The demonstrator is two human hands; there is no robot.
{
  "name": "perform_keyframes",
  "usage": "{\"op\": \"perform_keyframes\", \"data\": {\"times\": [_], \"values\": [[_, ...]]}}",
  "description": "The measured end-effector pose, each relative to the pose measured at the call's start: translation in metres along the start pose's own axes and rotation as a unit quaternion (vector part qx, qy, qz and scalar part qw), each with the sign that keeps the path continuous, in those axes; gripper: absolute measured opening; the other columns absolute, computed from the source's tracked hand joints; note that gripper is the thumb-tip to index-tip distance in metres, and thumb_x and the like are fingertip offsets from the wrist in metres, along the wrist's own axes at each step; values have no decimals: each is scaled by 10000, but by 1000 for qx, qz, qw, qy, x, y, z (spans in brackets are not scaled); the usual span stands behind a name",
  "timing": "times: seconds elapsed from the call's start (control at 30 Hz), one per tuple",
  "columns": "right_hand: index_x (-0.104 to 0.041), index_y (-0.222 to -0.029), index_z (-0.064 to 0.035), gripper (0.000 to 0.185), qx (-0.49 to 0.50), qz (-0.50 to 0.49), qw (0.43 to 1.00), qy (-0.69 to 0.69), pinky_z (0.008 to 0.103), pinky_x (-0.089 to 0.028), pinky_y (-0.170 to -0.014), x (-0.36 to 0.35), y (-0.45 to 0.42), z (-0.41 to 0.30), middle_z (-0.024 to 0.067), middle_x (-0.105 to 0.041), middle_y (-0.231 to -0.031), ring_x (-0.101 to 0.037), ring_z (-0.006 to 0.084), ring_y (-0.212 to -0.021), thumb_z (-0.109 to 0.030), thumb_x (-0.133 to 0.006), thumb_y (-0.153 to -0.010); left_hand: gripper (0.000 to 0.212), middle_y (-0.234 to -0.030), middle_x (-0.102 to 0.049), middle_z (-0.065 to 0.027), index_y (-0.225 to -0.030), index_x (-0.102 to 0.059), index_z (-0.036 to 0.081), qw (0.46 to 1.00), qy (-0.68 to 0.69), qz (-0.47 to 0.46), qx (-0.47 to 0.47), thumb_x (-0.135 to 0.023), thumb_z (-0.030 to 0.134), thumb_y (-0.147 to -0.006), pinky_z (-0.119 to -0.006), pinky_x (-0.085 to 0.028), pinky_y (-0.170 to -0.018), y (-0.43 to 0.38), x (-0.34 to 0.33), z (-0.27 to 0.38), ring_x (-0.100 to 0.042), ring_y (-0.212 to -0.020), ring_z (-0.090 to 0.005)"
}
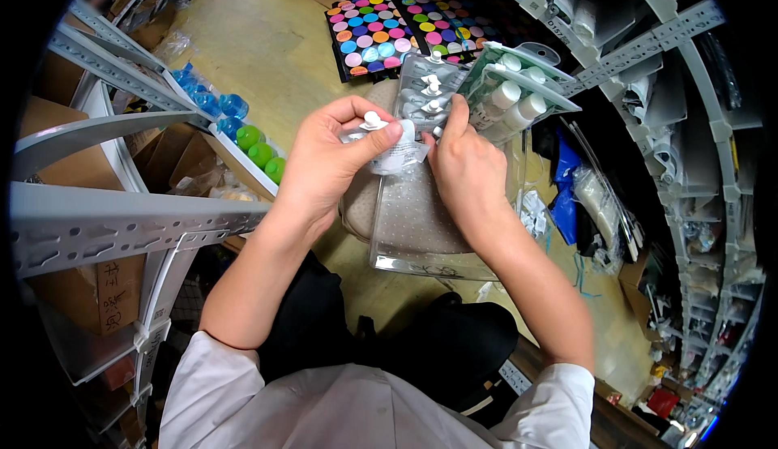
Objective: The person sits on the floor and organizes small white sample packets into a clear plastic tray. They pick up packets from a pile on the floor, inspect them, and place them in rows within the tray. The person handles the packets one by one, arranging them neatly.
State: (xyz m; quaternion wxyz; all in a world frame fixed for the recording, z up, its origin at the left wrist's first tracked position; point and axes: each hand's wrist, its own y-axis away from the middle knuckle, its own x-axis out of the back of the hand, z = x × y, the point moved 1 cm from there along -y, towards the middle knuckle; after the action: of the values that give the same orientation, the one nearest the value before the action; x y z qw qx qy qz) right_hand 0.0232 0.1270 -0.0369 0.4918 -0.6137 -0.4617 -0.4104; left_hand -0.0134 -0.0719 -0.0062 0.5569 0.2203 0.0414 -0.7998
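My left hand (322, 157) pinches a small clear plastic pouch (389, 160) with a white screw-cap spout (372, 119), thumb across its front. My right hand (468, 169) is just right of that pouch, thumb and index finger near a small white cap. Whether it grips anything is hidden. Beyond both hands stands a clear pack of several spouted pouches (419, 87). Beside it, a greenish clear bag (495, 72) holds several white-capped bottles (504, 94). These rest at the far end of a clear plastic tray (425, 224) on a padded stool (358, 212).
Metal shelving with cartons (115, 294) flanks my left, bottles with green caps (260, 154) along it. Curved-looking racks of bins (674, 163) rise on the right. Panels with coloured discs (377, 29) lie on the floor ahead. Blue plastic packaging (565, 169) lies right of the stool.
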Motion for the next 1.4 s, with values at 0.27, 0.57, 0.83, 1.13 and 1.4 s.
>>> {"op": "perform_keyframes", "data": {"times": [0.27, 0.57, 0.83, 1.13, 1.4], "values": [[-558, -1388, 77, 539, -14, -34, 975, -217, 486, -607, -818, 35, 16, 20, 257, -765, -962, -776, 441, -888, -124, -797, -948, 161, -1047, -783, -50, -1067, -776, -7, 1000, -27, 0, -17, -883, 63, -968, -264, -570, -857, -1, -6, -3, -698, -930, -89], [-823, -1118, 49, 287, -219, -128, 728, -636, 277, -568, -781, 60, 8, 35, 61, -815, -964, -729, 108, -846, -198, -886, -986, 166, -1006, -786, -30, -1070, -794, 2, 994, -105, -6, 0, -886, 85, -959, -255, -540, -875, 8, -11, 8, -699, -922, -84], [-847, -1122, 6, 320, -194, -152, 779, -576, 260, -411, -643, 59, 3, 30, -15, -737, -864, -540, 51, -708, -306, -786, -1084, 175, -962, -817, -47, -1033, -835, -25, 966, -243, -83, 38, -912, 75, -910, -263, -579, -833, 15, -16, 6, -721, -894, -89], [-846, -1137, 10, 195, -76, -73, 907, -408, 370, -581, -746, 34, 5, 20, 117, -807, -1011, -759, 247, -864, -118, -809, -996, 245, -930, -833, -45, -1073, -875, 11, 923, -362, -127, 20, -954, 130, -875, -267, -574, -787, 22, -20, 7, -709, -849, -76], [-848, -1033, 4, 114, 55, 66, 949, -304, 436, -614, -836, 31, 8, 4, 173, -791, -1002, -779, 368, -902, -73, -804, -960, 239, -936, -832, -39, -1105, -879, 18, 927, -357, -116, 28, -937, 101, -889, -258, -571, -779, 24, -19, 4, -697, -846, -64]]}}
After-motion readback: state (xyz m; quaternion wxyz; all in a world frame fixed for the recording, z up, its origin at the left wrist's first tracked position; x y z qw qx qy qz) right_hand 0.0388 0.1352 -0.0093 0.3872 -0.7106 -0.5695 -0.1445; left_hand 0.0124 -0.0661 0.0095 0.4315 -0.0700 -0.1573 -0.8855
